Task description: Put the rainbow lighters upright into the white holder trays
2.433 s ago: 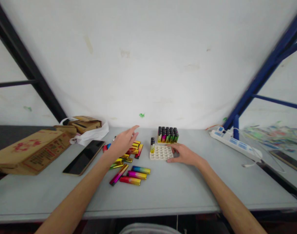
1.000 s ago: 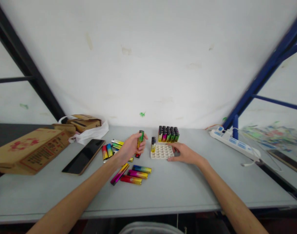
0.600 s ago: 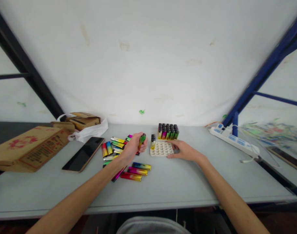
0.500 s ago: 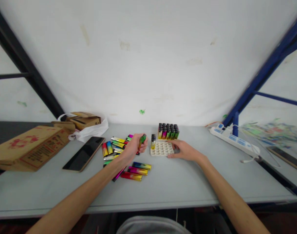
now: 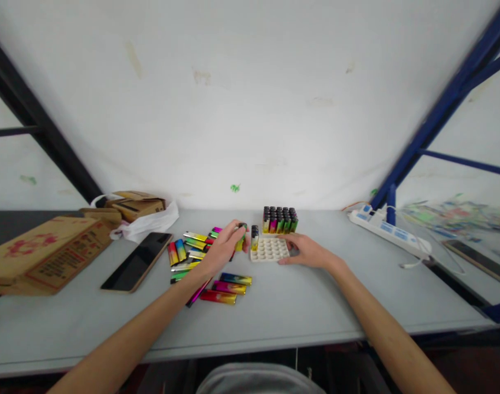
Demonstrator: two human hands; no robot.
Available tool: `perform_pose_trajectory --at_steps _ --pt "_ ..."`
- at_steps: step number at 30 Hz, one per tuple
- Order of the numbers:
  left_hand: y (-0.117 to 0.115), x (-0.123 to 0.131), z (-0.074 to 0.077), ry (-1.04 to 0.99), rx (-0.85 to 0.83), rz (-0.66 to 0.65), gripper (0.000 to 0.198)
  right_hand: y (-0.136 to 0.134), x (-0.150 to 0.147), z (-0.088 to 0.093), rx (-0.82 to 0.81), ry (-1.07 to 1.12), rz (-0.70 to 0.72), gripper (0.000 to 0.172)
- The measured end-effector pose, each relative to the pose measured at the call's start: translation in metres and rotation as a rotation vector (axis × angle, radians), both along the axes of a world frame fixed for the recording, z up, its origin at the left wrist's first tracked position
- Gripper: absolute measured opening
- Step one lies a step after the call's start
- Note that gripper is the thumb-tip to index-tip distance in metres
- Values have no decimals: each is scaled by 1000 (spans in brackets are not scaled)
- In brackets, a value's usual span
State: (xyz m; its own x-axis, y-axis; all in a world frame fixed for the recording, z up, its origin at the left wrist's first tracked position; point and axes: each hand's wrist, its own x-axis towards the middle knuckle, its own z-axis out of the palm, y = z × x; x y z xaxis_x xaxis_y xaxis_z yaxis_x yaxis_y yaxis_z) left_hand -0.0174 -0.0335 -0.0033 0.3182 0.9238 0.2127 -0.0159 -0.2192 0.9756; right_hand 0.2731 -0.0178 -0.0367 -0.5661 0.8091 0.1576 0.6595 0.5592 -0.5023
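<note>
My left hand (image 5: 226, 245) is closed around a green-yellow lighter (image 5: 240, 241), held upright just left of the white holed tray (image 5: 270, 253). At the tray's right end, my right hand (image 5: 304, 250) grips the edge between thumb and fingers. A couple of yellowish lighters (image 5: 255, 241) stand in the tray's left holes, black tops up. Behind the tray is a block of upright lighters (image 5: 280, 220) in neat rows. Several colourful lighters lie loose under and around my left forearm, among them a red-yellow lighter (image 5: 219, 297) in front.
Left of the loose lighters lies a black phone (image 5: 137, 261). Beyond it are a cardboard box (image 5: 48, 249) and a white plastic bag (image 5: 151, 221) by a smaller open box (image 5: 137, 205). A white power strip (image 5: 389, 230) with cables lies at the right, near a blue metal frame (image 5: 424, 134).
My left hand has turned the lighter from tilted to more upright beside the tray. My right hand keeps its place at the tray. The whole view has shifted slightly.
</note>
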Motion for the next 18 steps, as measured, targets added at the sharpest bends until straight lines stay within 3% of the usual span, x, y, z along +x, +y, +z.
perform_pose_trajectory --at_steps 4,11,18 --pt "0 -2 1 183 215 28 30 1 0 -1 4 12 5 76" --pt "5 -7 -9 511 530 -7 24 1 0 -1 -1 29 13 74" --pt "9 -8 -11 633 645 -62 28 0 0 0 3 18 17 75"
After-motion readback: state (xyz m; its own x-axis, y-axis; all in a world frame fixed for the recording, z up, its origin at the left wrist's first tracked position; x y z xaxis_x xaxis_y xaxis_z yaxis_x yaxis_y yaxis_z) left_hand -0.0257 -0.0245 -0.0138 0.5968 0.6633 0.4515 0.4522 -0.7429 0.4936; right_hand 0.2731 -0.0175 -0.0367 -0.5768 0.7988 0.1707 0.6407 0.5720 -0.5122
